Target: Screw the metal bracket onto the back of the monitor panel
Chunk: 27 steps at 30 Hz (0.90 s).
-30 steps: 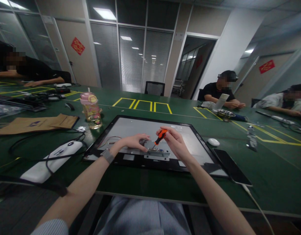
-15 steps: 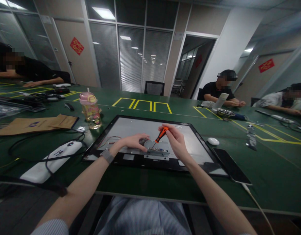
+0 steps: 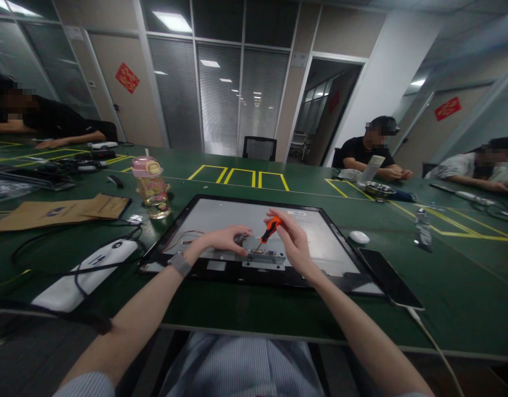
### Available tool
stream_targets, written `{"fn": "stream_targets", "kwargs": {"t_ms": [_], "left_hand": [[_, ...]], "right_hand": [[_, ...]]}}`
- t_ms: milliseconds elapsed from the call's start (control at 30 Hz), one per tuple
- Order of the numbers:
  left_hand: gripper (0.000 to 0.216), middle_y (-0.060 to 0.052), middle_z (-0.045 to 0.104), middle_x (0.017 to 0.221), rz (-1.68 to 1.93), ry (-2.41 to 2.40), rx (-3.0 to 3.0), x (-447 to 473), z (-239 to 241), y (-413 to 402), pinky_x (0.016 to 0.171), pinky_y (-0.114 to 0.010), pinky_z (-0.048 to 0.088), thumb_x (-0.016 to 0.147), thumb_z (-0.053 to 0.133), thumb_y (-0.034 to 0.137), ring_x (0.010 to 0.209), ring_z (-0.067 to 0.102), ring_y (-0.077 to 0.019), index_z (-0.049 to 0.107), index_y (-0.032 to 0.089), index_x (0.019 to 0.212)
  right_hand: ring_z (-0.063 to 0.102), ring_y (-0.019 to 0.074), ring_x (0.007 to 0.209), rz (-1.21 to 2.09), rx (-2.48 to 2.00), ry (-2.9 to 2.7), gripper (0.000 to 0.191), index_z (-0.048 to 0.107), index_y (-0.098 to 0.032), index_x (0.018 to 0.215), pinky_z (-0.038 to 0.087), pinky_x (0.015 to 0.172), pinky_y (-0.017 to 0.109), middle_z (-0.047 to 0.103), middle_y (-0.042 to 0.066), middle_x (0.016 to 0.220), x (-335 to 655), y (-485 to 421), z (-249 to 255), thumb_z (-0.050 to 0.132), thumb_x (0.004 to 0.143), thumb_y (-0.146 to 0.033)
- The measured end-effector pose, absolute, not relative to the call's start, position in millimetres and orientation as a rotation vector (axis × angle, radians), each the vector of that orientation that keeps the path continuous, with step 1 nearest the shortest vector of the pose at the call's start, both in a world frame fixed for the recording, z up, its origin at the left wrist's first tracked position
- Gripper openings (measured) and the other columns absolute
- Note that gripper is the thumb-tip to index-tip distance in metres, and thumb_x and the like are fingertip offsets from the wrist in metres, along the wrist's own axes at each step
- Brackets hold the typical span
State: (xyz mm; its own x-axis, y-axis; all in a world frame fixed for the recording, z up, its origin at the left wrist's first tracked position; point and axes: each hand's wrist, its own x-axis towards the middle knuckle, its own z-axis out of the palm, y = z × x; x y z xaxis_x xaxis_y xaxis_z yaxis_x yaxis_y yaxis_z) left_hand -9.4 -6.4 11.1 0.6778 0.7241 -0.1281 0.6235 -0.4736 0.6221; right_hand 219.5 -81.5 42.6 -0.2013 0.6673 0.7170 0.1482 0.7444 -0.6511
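Note:
My right hand point(image 3: 294, 238) is closed around the end of an orange and black screwdriver point(image 3: 271, 229). Its thin shaft slants down and left, with the tip at a metal bracket point(image 3: 263, 260) that carries small connectors. From the left, my left hand point(image 3: 224, 241) grips the bracket's end, thumb low and fingers over the top; a dark part there is half hidden by the fingers. Under both hands lies a flat screen panel point(image 3: 224, 214), its grey back facing up inside a black frame. A thin cable runs across the panel's left side.
Left of the panel are a pink-lidded bottle point(image 3: 151, 190), a brown paper bag point(image 3: 59, 212), black cables and a white power strip-like device point(image 3: 86, 275). To the right lie a white rounded case point(image 3: 359, 237) and a phone point(image 3: 390, 277) on a cable. Several people sit around the green table point(image 3: 456, 286).
My right fingers have shifted and straightened a little around the screwdriver handle, with the wrist slightly turned. The screwdriver tip and my left hand stay at the bracket.

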Motion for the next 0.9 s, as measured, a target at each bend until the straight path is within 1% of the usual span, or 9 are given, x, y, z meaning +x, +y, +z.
{"fn": "stream_targets", "kwargs": {"t_ms": [67,167,233,367,433,533,667,833,900], "left_hand": [[0.076,-0.007,0.035,0.153,0.195,1.033,2.242,-9.0,12.1,-6.9,0.118,-0.046,0.017,0.067,0.075,0.053,0.144,0.022,-0.0312,0.051,0.025,0.133],[0.074,-0.006,0.035,0.152,0.183,1.027,2.244,-8.1,15.6,-9.1,0.119,-0.046,0.016,0.068,0.075,0.052,0.144,0.022,-0.0306,0.051,0.026,0.132],[0.073,-0.006,0.036,0.152,0.181,1.022,2.243,-7.6,17.7,-10.7,0.119,-0.045,0.014,0.069,0.074,0.051,0.145,0.021,-0.0298,0.051,0.026,0.133],[0.077,-0.009,0.033,0.154,0.171,1.042,2.239,-7.7,17.8,-11.1,0.119,-0.046,0.015,0.068,0.075,0.051,0.145,0.019,-0.0300,0.049,0.023,0.135],[0.078,-0.008,0.033,0.154,0.171,1.049,2.235,-8.1,16.2,-9.9,0.118,-0.047,0.016,0.067,0.075,0.053,0.145,0.019,-0.0312,0.049,0.024,0.135],[0.075,-0.006,0.035,0.153,0.184,1.035,2.235,-8.7,14.2,-8.4,0.118,-0.047,0.016,0.067,0.075,0.053,0.145,0.020,-0.0314,0.051,0.026,0.133],[0.074,-0.006,0.035,0.153,0.202,1.019,2.231,-9.3,13.0,-7.6,0.119,-0.047,0.014,0.067,0.075,0.052,0.145,0.019,-0.0307,0.052,0.026,0.132],[0.076,-0.007,0.033,0.154,0.181,1.045,2.236,-8.9,13.4,-8.0,0.119,-0.048,0.014,0.067,0.075,0.053,0.145,0.019,-0.0313,0.050,0.026,0.133],[0.075,-0.007,0.034,0.153,0.186,1.039,2.240,-8.2,14.8,-9.1,0.118,-0.048,0.016,0.067,0.075,0.052,0.145,0.020,-0.0313,0.051,0.025,0.133]], "right_hand": [[0.064,0.0194,0.096,0.527,-0.669,-1.718,0.034,0.056,-0.029,0.127,0.053,0.086,0.039,0.062,0.007,0.110,219.0,-79.9,41.2,0.049,0.094,-0.025],[0.061,0.0188,0.086,0.383,-0.753,-1.657,0.022,0.067,-0.026,0.108,0.053,0.079,0.036,0.061,0.005,0.093,219.5,-77.2,40.8,0.062,0.087,-0.026],[0.060,0.0187,0.085,0.340,-0.774,-1.643,0.017,0.069,-0.025,0.101,0.052,0.079,0.036,0.058,0.004,0.091,220.4,-76.7,41.8,0.065,0.084,-0.026],[0.062,0.0193,0.096,0.528,-0.679,-1.709,0.030,0.061,-0.028,0.121,0.052,0.087,0.038,0.058,0.007,0.110,220.6,-78.6,43.8,0.051,0.092,-0.026],[0.064,0.0188,0.097,0.629,-0.646,-1.726,0.037,0.054,-0.030,0.130,0.052,0.088,0.038,0.060,0.007,0.113,219.4,-79.3,43.4,0.047,0.094,-0.025],[0.063,0.0188,0.090,0.519,-0.726,-1.695,0.033,0.059,-0.029,0.123,0.053,0.083,0.036,0.062,0.005,0.101,217.6,-79.1,42.5,0.055,0.091,-0.026],[0.057,0.0175,0.078,0.289,-0.807,-1.676,0.021,0.068,-0.026,0.106,0.051,0.075,0.035,0.056,0.003,0.087,217.8,-80.2,43.9,0.064,0.085,-0.026],[0.058,0.0191,0.097,0.406,-0.708,-1.723,0.035,0.058,-0.029,0.126,0.050,0.086,0.037,0.054,0.007,0.111,218.4,-82.2,42.6,0.046,0.094,-0.021],[0.060,0.0184,0.099,0.492,-0.663,-1.712,0.038,0.055,-0.031,0.129,0.051,0.088,0.038,0.053,0.007,0.116,217.8,-81.1,40.4,0.044,0.094,-0.020]]}}
